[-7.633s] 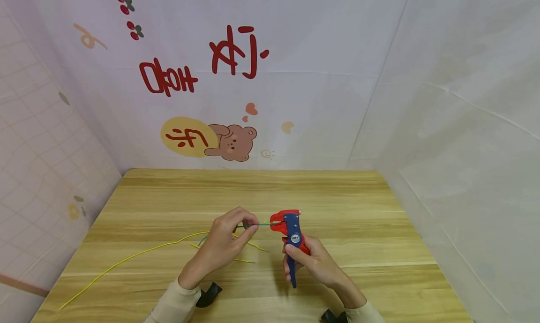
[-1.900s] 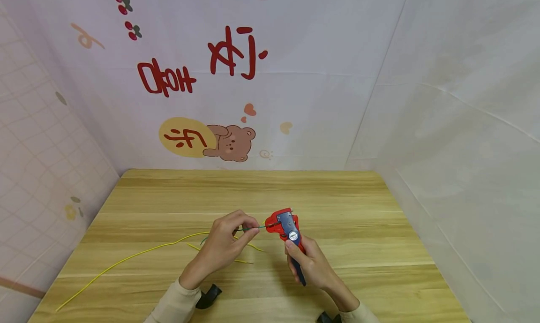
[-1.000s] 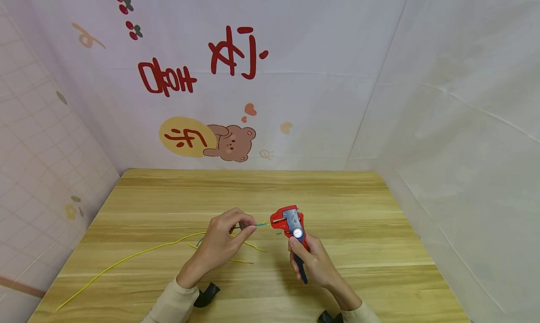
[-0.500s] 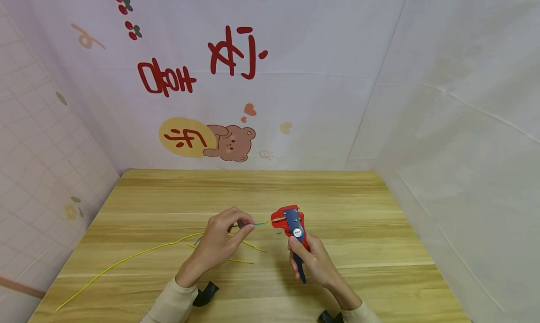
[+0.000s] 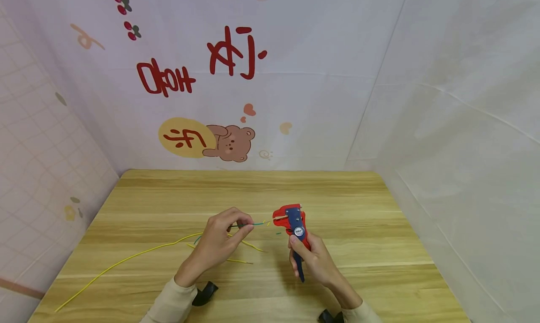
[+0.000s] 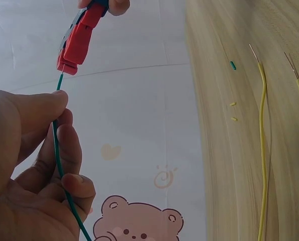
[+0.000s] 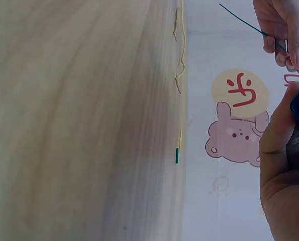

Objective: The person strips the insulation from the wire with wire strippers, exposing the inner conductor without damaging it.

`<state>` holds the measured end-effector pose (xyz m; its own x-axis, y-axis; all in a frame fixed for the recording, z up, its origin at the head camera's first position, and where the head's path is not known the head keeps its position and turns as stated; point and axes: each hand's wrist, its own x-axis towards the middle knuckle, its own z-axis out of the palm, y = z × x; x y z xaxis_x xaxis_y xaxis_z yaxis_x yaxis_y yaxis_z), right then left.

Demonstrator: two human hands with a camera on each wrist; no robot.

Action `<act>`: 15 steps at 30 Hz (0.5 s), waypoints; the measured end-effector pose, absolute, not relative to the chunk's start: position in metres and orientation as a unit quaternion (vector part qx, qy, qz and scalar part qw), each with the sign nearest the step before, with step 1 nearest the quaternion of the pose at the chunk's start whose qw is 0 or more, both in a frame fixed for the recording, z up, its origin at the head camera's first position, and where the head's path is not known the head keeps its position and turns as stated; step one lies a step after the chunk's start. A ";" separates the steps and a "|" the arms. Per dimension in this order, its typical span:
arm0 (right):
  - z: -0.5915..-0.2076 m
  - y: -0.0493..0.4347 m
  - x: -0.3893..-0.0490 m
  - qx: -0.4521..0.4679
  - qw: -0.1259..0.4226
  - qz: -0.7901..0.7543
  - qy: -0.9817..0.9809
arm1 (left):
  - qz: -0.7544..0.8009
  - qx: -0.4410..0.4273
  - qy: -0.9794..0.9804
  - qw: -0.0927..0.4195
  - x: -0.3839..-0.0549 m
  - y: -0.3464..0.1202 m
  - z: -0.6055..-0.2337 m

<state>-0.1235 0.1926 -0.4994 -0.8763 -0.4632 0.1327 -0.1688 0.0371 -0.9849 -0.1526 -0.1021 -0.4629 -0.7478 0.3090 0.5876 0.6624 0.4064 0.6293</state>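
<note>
My left hand (image 5: 221,241) pinches a green wire (image 6: 60,83) between thumb and fingers, and the rest of the wire runs back across the palm. Bare metal shows at its front end, pointing at the red jaws of the stripper. My right hand (image 5: 314,259) grips a red and blue wire stripper (image 5: 294,220) by its handles, thumb near the round label. In the head view a small gap separates the tool from the wire's end. Below on the table lies a short green piece of insulation (image 6: 233,65).
Yellow wires (image 6: 262,145) with bare copper ends lie on the wooden table (image 5: 358,210), partly behind my left hand. Two tiny yellow insulation pieces (image 6: 233,104) rest near the green one. Printed cloth walls (image 5: 320,102) stand behind and at both sides.
The stripper, earlier around the wire's end, has moved off it to the right and turned more upright. A green insulation piece now lies on the table. My left hand has shifted slightly left.
</note>
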 end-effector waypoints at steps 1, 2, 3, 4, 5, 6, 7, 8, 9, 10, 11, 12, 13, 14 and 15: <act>-0.499 0.193 -0.124 -0.223 0.112 -0.659 0.710 | -0.456 -0.297 -0.816 0.192 -0.153 -0.102 -0.463; -0.499 0.193 -0.124 -0.225 0.112 -0.659 0.709 | -0.456 -0.298 -0.817 0.191 -0.153 -0.102 -0.462; -0.499 0.193 -0.124 -0.225 0.113 -0.661 0.707 | -0.456 -0.298 -0.817 0.189 -0.153 -0.102 -0.462; -0.500 0.193 -0.124 -0.227 0.113 -0.662 0.706 | -0.455 -0.298 -0.817 0.189 -0.153 -0.102 -0.462; -0.501 0.193 -0.124 -0.229 0.114 -0.662 0.704 | -0.455 -0.298 -0.818 0.188 -0.153 -0.102 -0.462; -0.501 0.193 -0.124 -0.229 0.114 -0.663 0.703 | -0.455 -0.298 -0.818 0.187 -0.153 -0.102 -0.462; -0.502 0.193 -0.124 -0.229 0.115 -0.663 0.703 | -0.455 -0.298 -0.818 0.187 -0.153 -0.103 -0.463; -0.502 0.194 -0.125 -0.228 0.115 -0.664 0.703 | -0.454 -0.297 -0.819 0.186 -0.153 -0.103 -0.463; -0.502 0.194 -0.125 -0.229 0.115 -0.664 0.703 | -0.453 -0.296 -0.820 0.186 -0.153 -0.103 -0.463; -0.503 0.194 -0.125 -0.229 0.114 -0.663 0.704 | -0.453 -0.296 -0.820 0.186 -0.153 -0.103 -0.463; -0.503 0.194 -0.126 -0.228 0.113 -0.663 0.704 | -0.452 -0.296 -0.821 0.186 -0.154 -0.104 -0.463; -0.503 0.194 -0.126 -0.230 0.110 -0.661 0.705 | -0.452 -0.296 -0.821 0.186 -0.154 -0.104 -0.463; -0.503 0.193 -0.126 -0.230 0.109 -0.661 0.706 | -0.451 -0.295 -0.821 0.187 -0.154 -0.104 -0.463; -0.503 0.193 -0.127 -0.232 0.106 -0.659 0.707 | -0.450 -0.295 -0.822 0.188 -0.154 -0.104 -0.464; -0.503 0.193 -0.127 -0.235 0.104 -0.658 0.708 | -0.449 -0.295 -0.822 0.188 -0.154 -0.105 -0.464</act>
<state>-0.1269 0.1930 -0.5027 -0.8682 -0.4692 0.1618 -0.1962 0.0250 -0.9803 -0.1542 -0.1046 -0.4640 -0.7553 0.3169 0.5737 0.6540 0.4225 0.6275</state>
